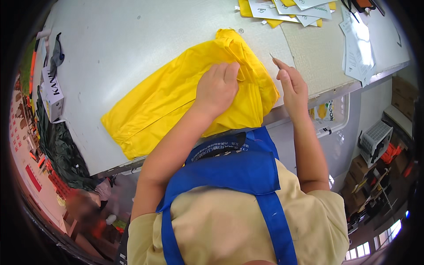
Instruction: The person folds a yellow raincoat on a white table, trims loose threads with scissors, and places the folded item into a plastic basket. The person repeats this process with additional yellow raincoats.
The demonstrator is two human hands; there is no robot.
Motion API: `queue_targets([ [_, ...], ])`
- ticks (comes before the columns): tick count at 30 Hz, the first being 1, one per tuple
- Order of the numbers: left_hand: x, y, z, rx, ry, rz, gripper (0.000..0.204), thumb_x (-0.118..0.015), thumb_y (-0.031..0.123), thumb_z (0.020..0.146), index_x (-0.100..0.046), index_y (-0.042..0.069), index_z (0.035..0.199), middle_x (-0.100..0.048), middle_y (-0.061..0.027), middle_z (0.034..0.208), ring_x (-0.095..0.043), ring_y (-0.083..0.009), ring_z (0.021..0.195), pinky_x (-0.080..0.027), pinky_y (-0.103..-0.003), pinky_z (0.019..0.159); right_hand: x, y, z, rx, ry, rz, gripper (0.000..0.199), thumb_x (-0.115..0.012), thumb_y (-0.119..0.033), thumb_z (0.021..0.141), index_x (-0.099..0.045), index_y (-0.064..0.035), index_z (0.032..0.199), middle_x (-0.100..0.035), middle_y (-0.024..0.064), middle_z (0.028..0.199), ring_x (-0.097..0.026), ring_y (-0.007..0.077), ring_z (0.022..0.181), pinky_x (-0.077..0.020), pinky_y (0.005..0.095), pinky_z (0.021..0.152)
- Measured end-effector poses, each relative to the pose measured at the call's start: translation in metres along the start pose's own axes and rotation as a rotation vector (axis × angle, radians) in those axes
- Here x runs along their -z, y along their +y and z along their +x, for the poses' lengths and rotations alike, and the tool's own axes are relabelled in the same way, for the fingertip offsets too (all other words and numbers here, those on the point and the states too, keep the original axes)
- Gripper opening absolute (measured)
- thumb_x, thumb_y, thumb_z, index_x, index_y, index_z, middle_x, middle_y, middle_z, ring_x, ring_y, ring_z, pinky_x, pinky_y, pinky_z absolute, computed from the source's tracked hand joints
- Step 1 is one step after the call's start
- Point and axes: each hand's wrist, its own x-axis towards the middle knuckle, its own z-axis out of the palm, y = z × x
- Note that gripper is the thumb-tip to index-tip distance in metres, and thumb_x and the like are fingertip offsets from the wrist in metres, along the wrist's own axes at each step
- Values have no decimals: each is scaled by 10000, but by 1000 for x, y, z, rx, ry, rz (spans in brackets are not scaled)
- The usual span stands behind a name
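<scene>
The left hand (218, 86) appears closed on a bunched, glossy yellow fabric piece (172, 90) lying on the pale, smooth tabletop (101, 57) up to its near edge, while the right hand (293, 86), apart from it, grips a slim pointed tool (271, 55). That tip could snag or nick the cloth if swung leftward into the loose folds. Bold dark lettering marks a white box (53, 96), fine print some white paper cards (270, 9), and pale characters the blue cloth apron (221, 174).

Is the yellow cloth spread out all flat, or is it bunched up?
Partly bunched up: the yellow cloth lies fairly flat toward its left end, but thick folds gather by the left hand.
</scene>
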Motion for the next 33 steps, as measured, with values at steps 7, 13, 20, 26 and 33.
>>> queue_targets([
  [7, 37, 9, -1, 367, 72, -472, 245, -683, -11, 783, -535, 35, 972, -656, -69, 823, -648, -140, 733, -520, -264, 677, -9, -20, -14, 322, 22, -159, 340, -730, -47, 736, -660, -45, 1069, -611, 90, 788, -587, 183, 659, -480, 278, 580],
  [13, 30, 13, -12, 373, 244, -474, 262, -728, -8, 772, -506, 23, 909, -659, -89, 820, -652, -114, 733, -529, -229, 679, -32, -35, -18, 560, 46, -211, 375, -777, -48, 688, -657, -25, 1042, -609, 85, 751, -582, 193, 589, -484, 277, 517],
  [20, 29, 15, -11, 198, 306, -360, 286, -746, 1, 752, -508, 43, 904, -662, -82, 821, -651, -146, 710, -523, -244, 627, -34, -43, -20, 506, 100, -227, 364, -770, -36, 700, -648, -10, 1042, -592, 65, 718, -582, 163, 577, -472, 263, 500],
  [26, 28, 8, -8, -69, 308, -277, 297, -728, -37, 737, -515, 39, 929, -651, -106, 812, -634, -248, 676, -507, -296, 578, -34, -48, -26, 372, 76, -221, 341, -767, -50, 716, -650, -16, 1035, -594, 72, 727, -588, 166, 583, -474, 256, 504],
  [33, 22, 4, -11, -246, 337, -249, 400, -729, -97, 695, -470, 53, 960, -639, -111, 826, -630, -282, 679, -513, -333, 563, -29, -53, -33, 169, 27, -223, 291, -770, -91, 731, -672, -32, 999, -602, 78, 738, -582, 144, 574, -469, 253, 506],
])
